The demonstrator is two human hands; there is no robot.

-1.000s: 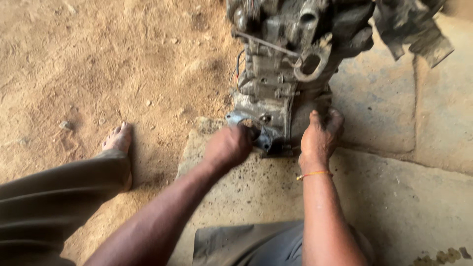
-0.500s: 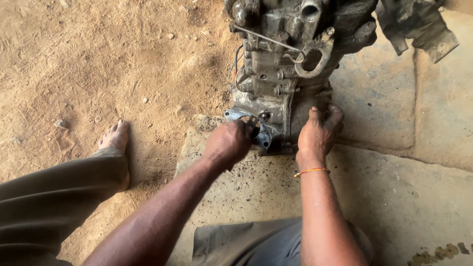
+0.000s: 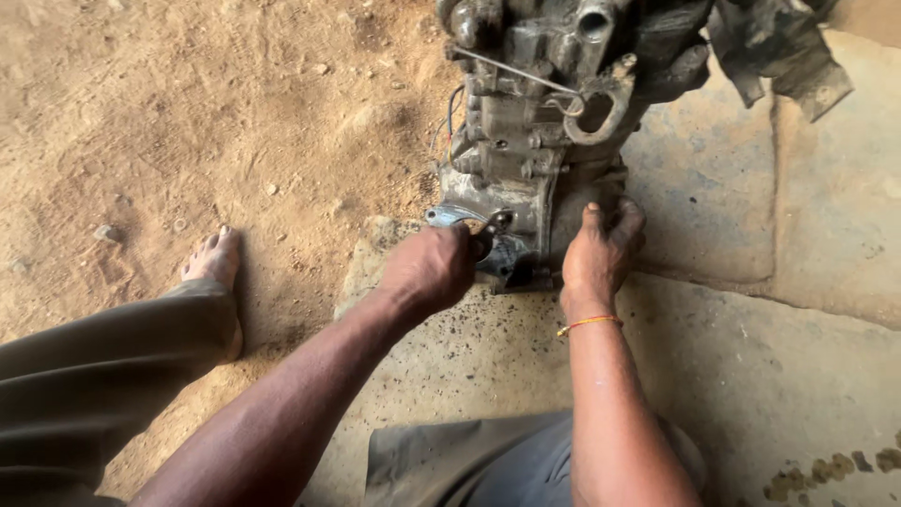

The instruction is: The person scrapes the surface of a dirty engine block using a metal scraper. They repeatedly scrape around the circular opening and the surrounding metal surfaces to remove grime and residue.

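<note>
Gripping a tool [image 3: 483, 232] w/ the left hand [image 3: 430, 269], fist closed tight round its handle; only the dark metal tip shows past the knuckles, so can't tell what kind of tool it is. Tip sits at the near-left corner of the engine [image 3: 535, 141], touching a pale, curved metal bracket [image 3: 449, 216] there.

Right hand [image 3: 599, 253] lies flat against the engine's near face, fingers spread and curled onto the casting, thumb up; pressing on it, not wrapped round anything. Thin orange band [image 3: 589, 323] at that wrist.

Engine's long axis runs away from the person, near end by the hands, far end cut off by the top edge. It sits partly on the slab [image 3: 751, 376], partly at the dirt edge. Cast metal, grey-brown, greasy, lumpy w/ ribs, bosses and bolt heads. Round open port [image 3: 595, 23] up top. Thin rod [image 3: 516, 71] crosses it diagonally, ending near a hook-shaped lug [image 3: 601, 117]. Torn dark sheet piece [image 3: 779, 52] hangs off the upper right.

Slab is rough, stained concrete w/ a seam across it. Dirt [image 3: 188, 113] to the left is sandy, loose, pebbly. Bare foot [image 3: 214, 261] on it, olive trouser leg [image 3: 103, 366] above. Grey cloth [image 3: 469, 465] at bottom centre, btw the arms.
</note>
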